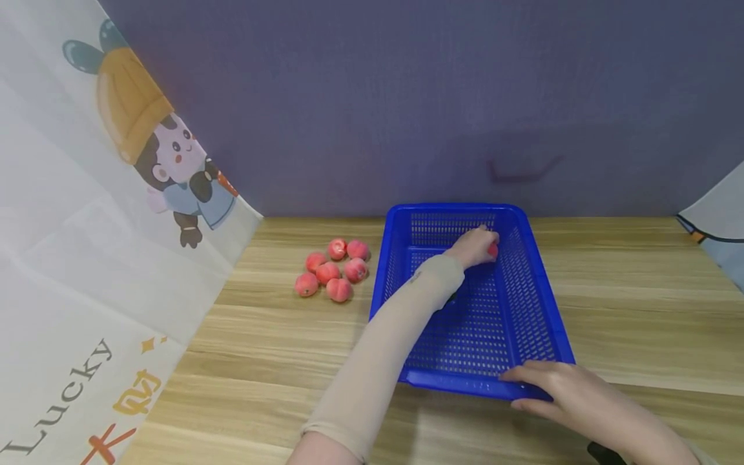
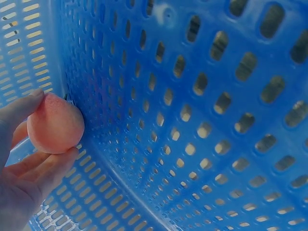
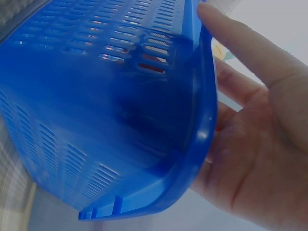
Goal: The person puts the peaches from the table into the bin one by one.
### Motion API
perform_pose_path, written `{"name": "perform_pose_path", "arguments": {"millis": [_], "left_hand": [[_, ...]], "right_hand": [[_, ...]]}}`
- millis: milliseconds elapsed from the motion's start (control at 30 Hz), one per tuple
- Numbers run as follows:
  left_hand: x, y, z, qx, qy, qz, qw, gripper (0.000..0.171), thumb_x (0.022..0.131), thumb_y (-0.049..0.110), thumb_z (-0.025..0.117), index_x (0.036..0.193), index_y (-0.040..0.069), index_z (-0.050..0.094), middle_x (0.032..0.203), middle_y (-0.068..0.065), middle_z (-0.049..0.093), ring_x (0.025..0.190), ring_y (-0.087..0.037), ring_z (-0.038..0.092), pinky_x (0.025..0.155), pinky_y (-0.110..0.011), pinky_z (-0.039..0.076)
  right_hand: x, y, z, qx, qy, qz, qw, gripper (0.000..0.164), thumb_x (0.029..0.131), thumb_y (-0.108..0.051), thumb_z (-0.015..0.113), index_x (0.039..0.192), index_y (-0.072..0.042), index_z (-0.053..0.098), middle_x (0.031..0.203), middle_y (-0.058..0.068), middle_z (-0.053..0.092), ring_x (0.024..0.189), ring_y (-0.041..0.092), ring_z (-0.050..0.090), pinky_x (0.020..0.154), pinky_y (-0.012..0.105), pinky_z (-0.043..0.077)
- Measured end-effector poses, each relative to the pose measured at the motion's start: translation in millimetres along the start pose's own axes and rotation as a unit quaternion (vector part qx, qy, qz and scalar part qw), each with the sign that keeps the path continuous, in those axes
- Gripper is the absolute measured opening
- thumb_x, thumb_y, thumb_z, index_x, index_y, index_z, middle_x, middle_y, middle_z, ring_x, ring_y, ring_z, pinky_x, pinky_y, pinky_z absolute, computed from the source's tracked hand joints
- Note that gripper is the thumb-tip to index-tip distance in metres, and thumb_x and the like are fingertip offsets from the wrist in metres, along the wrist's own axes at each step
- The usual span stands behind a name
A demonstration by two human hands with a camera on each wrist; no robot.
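In the head view my left hand point(image 1: 475, 247) reaches into the far right part of a blue plastic basket point(image 1: 465, 385). It pinches a pinkish-red peach point(image 2: 57, 124) between thumb and fingers, close to the perforated side wall in the left wrist view. My right hand point(image 1: 560, 391) holds the basket's rim at the near right corner. Thumb and fingers lie on either side of that rim in the right wrist view, the fingers point(image 3: 240, 84) partly hidden behind it. Several more peaches point(image 1: 328, 272) lie grouped on the table, left of the basket.
The wood-grain table point(image 1: 261, 368) ends at a dark grey-blue panel point(image 1: 325, 116) behind the basket. A white printed cloth point(image 1: 70, 213) with a cartoon figure borders the left side. A small dark object point(image 1: 604, 453) shows under the right forearm.
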State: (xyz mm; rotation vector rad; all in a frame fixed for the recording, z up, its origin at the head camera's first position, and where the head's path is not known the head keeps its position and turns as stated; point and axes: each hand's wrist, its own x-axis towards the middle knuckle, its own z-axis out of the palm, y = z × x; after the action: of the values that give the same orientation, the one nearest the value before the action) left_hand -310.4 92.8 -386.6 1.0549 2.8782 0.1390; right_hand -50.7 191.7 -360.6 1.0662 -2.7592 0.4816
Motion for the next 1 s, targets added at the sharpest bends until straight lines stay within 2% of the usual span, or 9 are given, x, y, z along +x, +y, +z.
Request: {"name": "perform_pose_path", "arguments": {"millis": [333, 633, 867, 1000], "left_hand": [[4.7, -2.6, 2.7, 0.02, 0.004, 0.005, 0.9998, 0.041, 0.079, 0.032, 0.064, 0.116, 0.016, 0.056, 0.108, 0.002, 0.056, 0.095, -0.008, 0.053, 0.078, -0.016, 0.042], [6.4, -2.6, 0.2, 0.013, -0.001, -0.01, 0.9999, 0.035, 0.08, 0.029, 0.063, 0.112, 0.017, 0.057, 0.104, 0.003, 0.057, 0.09, -0.008, 0.053, 0.074, -0.017, 0.042], [4.6, -2.1, -9.4, 0.035, -0.002, -0.004, 0.9994, 0.035, 0.083, 0.028, 0.06, 0.116, 0.016, 0.056, 0.113, 0.002, 0.055, 0.103, -0.01, 0.051, 0.085, -0.019, 0.04], [-0.8, -4.3, -21.5, 0.045, -0.001, 0.012, 0.9989, 0.031, 0.084, 0.026, 0.059, 0.113, 0.015, 0.058, 0.111, 0.001, 0.056, 0.103, -0.012, 0.051, 0.084, -0.021, 0.041]], "right_hand": [[-0.8, 5.0, 4.1, -0.004, 0.012, -0.008, 1.0, 0.025, 0.073, -0.032, 0.068, 0.095, -0.02, 0.066, 0.089, -0.003, 0.065, 0.079, 0.023, 0.062, 0.065, 0.041, 0.05], [-0.8, 7.4, 5.8, -0.001, 0.01, -0.007, 1.0, 0.025, 0.074, -0.032, 0.067, 0.096, -0.021, 0.065, 0.089, -0.003, 0.065, 0.08, 0.024, 0.062, 0.066, 0.042, 0.05], [-0.9, 6.4, 4.8, 0.004, -0.007, 0.006, 1.0, 0.025, 0.075, -0.033, 0.066, 0.096, -0.021, 0.065, 0.09, -0.002, 0.065, 0.081, 0.026, 0.062, 0.067, 0.043, 0.049], [-0.3, 6.3, 4.1, 0.015, -0.025, 0.017, 0.999, 0.025, 0.076, -0.034, 0.065, 0.098, -0.021, 0.065, 0.092, -0.001, 0.065, 0.083, 0.027, 0.062, 0.067, 0.045, 0.049]]}}
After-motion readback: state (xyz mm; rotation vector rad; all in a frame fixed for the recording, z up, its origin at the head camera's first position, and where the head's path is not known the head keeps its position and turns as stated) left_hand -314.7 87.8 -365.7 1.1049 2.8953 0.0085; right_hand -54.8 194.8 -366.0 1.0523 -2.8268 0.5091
